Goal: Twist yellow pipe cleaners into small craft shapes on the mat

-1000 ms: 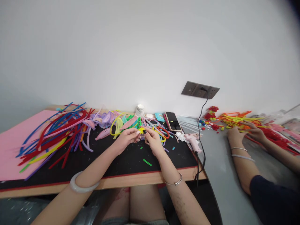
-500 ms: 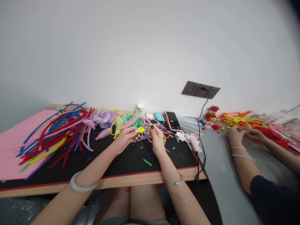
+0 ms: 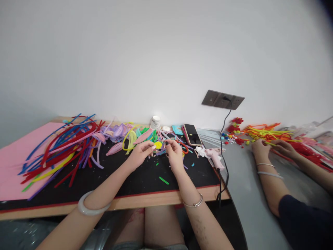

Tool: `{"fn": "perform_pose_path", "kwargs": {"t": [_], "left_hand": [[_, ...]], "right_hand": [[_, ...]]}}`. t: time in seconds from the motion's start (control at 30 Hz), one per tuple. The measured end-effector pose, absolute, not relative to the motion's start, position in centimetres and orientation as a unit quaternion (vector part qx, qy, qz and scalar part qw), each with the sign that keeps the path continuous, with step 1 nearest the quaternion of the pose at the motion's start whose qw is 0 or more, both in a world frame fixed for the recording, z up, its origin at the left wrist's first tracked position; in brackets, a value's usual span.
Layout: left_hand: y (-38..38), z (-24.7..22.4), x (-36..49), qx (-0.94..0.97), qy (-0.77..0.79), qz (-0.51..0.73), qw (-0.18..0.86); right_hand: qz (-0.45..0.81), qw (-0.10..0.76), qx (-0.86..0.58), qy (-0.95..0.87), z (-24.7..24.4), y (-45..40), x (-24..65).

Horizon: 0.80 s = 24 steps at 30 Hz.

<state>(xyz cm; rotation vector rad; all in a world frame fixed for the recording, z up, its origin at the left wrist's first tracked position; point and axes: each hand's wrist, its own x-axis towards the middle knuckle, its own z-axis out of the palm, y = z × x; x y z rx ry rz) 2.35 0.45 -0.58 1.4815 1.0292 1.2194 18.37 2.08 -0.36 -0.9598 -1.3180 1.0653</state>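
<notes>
My left hand is closed in a pinch on a small bright yellow piece, perhaps coiled pipe cleaner; its exact shape is too small to tell. Just to the right, my right hand has thumb and fingers pressed together, and whatever lies between them is too small to make out. Both hands hover over the black mat. Behind them lie pastel pipe cleaners, among them a yellow loop and a pink bundle. A short green strip lies on the mat below my right hand.
Many coloured pipe cleaners and pink sheets cover the left side. A paper cup and phone stand behind. A pink glue gun with its cord lies right. A co-worker's hands handle a yellow-green strip beside me.
The yellow piece has shifted slightly to the right and shows a rounder face. My right fingers have turned a little. The co-worker's yellow-green strip now shows more.
</notes>
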Motion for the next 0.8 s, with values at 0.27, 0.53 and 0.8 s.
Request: {"fn": "perform_pose_path", "kwargs": {"t": [0.27, 0.53, 0.8], "left_hand": [[-0.4, 0.1, 2.5, 0.687, 0.424, 0.390, 0.443], [-1.2, 0.2, 2.4, 0.804, 0.424, 0.272, 0.317], [-0.8, 0.6, 1.8, 0.786, 0.538, 0.265, 0.150]], "right_hand": [[0.473, 0.599, -0.419, -0.492, -0.1, 2.1, 18.5], [0.431, 0.629, -0.442, -0.472, -0.2, 2.5, 18.9], [0.453, 0.633, -0.404, -0.481, -0.3, 2.6, 18.8]]}}
